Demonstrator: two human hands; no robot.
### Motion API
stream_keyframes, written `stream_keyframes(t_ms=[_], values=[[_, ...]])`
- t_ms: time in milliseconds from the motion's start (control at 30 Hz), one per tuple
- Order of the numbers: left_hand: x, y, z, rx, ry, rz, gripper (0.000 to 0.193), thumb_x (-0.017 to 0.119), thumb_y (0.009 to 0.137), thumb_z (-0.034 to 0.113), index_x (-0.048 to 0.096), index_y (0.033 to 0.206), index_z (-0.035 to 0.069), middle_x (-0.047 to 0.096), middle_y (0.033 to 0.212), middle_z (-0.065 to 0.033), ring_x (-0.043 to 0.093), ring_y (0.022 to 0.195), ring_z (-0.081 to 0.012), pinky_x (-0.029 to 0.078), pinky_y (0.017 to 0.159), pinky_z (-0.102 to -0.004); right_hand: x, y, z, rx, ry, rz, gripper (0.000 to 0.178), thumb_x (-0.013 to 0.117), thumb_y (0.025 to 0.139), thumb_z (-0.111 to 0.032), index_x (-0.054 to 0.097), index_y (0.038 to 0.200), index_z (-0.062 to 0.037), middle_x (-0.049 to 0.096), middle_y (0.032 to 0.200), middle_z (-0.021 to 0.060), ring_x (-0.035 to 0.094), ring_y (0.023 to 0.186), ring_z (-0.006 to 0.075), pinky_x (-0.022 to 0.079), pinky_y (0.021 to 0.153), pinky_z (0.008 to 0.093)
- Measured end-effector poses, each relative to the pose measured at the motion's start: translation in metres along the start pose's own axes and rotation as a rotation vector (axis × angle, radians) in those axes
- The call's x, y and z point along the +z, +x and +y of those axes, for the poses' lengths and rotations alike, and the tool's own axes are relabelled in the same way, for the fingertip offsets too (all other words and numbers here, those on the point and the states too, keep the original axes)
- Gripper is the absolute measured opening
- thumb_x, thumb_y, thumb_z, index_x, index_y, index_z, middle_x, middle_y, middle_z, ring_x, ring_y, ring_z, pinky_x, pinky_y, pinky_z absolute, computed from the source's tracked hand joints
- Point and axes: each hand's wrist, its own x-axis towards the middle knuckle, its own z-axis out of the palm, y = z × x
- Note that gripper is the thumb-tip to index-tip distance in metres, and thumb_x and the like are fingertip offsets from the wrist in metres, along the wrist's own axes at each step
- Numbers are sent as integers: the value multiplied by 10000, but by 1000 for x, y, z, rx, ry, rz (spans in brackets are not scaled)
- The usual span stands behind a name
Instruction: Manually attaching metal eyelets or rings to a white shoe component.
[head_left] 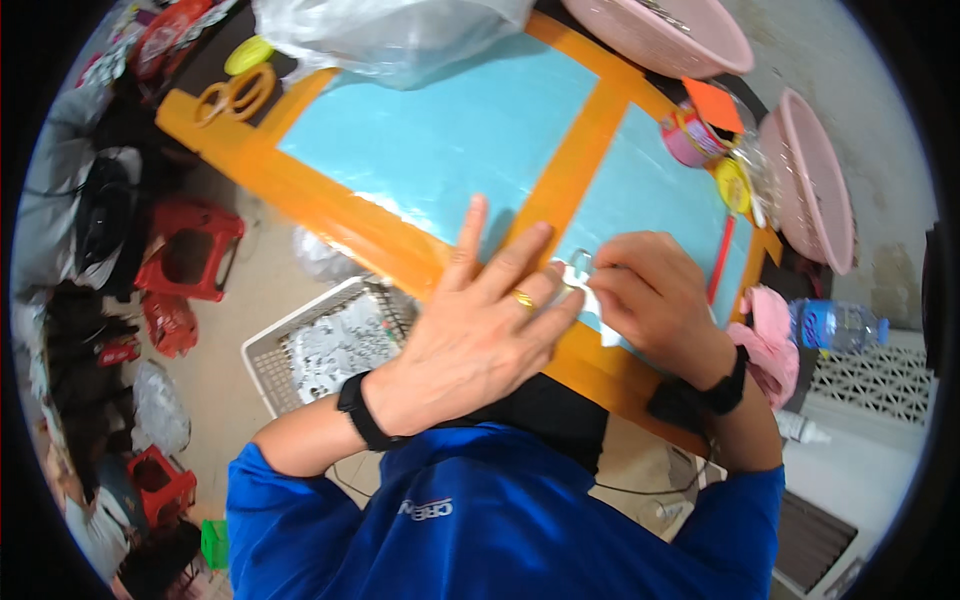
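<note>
My left hand [488, 312] lies on the table's near edge, fingers stretched out and spread, a gold ring on one of them. Its outer fingertips reach a small white piece [607, 335] that looks like paper or plastic. My right hand [655, 295] is closed in a pinch at that same piece, partly covering it. By the pinching fingertips shows a small metal loop [579, 262]; its exact kind is too small to make out. Beneath both hands is the tabletop [440, 150], light blue sheets bordered by orange tape.
Orange-handled scissors [247, 95] lie far left, beside a white plastic bag [390, 35]. At right stand a pink tin [690, 137], a red stick with yellow head [722, 250], pink basins [815, 180], a pink cloth [768, 345] and a bottle [838, 326]. A basket [262, 350] sits below.
</note>
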Motion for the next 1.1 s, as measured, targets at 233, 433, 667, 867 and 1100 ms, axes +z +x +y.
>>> stream_keyframes(t_ms=[233, 433, 667, 867, 1100], values=[[9, -1, 2, 1, -50, 117, 456, 810, 836, 240, 708, 1254, 90, 663, 1181, -68, 566, 1426, -338, 176, 1292, -778, 2, 4, -6, -2, 20, 50, 314, 785, 773, 41, 658, 1043, -58, 697, 1070, 95, 711, 982, 323, 563, 820, 446], [16, 9, 11, -56, 24, 196, 291, 812, 865, 215, 685, 1095, 90, 677, 1024, -53, 626, 1318, -309, 235, 1297, -737, 3, 3, -2, -41, 32, 52, 273, 755, 809, 17, 657, 1050, -66, 700, 1044, 103, 712, 950, 319, 562, 800, 433], [19, 20, 23, -189, 77, 282, 291, 874, 805, 148, 761, 1072, 132, 728, 963, -43, 701, 1237, -274, 254, 1305, -666, 2, 7, 5, -21, 82, 71, 180, 767, 825, -70, 642, 954, -60, 677, 936, 96, 686, 876, 305, 559, 795, 422], [20, 25, 30, -222, 114, 267, 259, 855, 839, 139, 786, 1088, 119, 729, 956, -58, 699, 1226, -277, 266, 1296, -666, -1, -2, 13, 165, 347, 134, 216, 737, 914, -47, 615, 1091, -62, 697, 841, 72, 724, 857, 302, 570, 737, 419], [16, 30, 38, -267, 190, 254, 227, 881, 825, 100, 816, 1039, 144, 791, 1004, -68, 738, 1179, -251, 278, 1294, -635, 0, -2, 18, 156, 406, 117, 227, 707, 959, -68, 587, 1151, -65, 714, 865, 110, 728, 876, 336, 566, 739, 453]])
